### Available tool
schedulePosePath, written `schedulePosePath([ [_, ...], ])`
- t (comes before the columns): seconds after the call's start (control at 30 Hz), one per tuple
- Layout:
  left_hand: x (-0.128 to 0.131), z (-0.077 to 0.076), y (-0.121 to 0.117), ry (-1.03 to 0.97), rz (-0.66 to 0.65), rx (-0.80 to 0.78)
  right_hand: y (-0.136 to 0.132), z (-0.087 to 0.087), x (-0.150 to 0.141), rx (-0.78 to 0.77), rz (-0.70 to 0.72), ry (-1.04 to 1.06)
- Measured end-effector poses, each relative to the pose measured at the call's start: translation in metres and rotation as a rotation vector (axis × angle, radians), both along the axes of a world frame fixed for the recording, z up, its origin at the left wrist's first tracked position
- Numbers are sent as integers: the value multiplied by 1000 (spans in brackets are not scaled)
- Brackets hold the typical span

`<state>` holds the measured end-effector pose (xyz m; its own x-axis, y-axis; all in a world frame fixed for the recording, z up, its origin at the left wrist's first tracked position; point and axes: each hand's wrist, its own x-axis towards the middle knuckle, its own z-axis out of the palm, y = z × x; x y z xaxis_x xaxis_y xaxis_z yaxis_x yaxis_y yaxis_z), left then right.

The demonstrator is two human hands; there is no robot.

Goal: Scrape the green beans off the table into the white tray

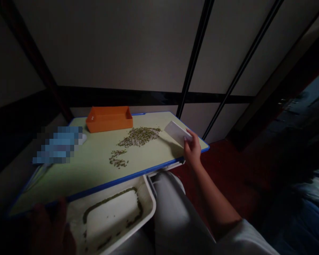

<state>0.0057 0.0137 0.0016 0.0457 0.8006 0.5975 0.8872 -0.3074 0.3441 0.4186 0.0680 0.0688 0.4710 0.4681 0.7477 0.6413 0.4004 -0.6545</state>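
My right hand (192, 148) is closed around one end of a flat white rectangular piece (177, 132), tilted above the right side of the pale table (93, 170). To its left, a spread pile of small green beans or seeds (142, 136) lies on the tabletop, with a smaller scatter (118, 163) nearer to me. In deep shadow at the lower left, my left hand (53, 230) is by the table's front edge and the left end of a white tub (149, 198). Its fingers look apart; whether it touches the tub is unclear. More small green bits line the tub's bottom edges.
An orange open box (110, 120) stands at the table's back. A blurred-out blue item (61, 145) is at the left end. Panelled doors (117, 46) rise behind the table. At far right, a person's blue clothing (300, 223) shows above the red floor (228, 170).
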Motion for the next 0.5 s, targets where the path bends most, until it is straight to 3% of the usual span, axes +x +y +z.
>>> schedulePosePath([
  [0.07, -2, -1, -2, 65, -42, 70, -1, 5, -11, 11, 77, 33],
  [0.33, -1, -5, -6, 191, 65, 12, 10, 13, -56, -131, 522, 143],
  [0.5, -3, -7, -7, 167, 69, -2, 19, 9, -71, -205, 621, 249],
])
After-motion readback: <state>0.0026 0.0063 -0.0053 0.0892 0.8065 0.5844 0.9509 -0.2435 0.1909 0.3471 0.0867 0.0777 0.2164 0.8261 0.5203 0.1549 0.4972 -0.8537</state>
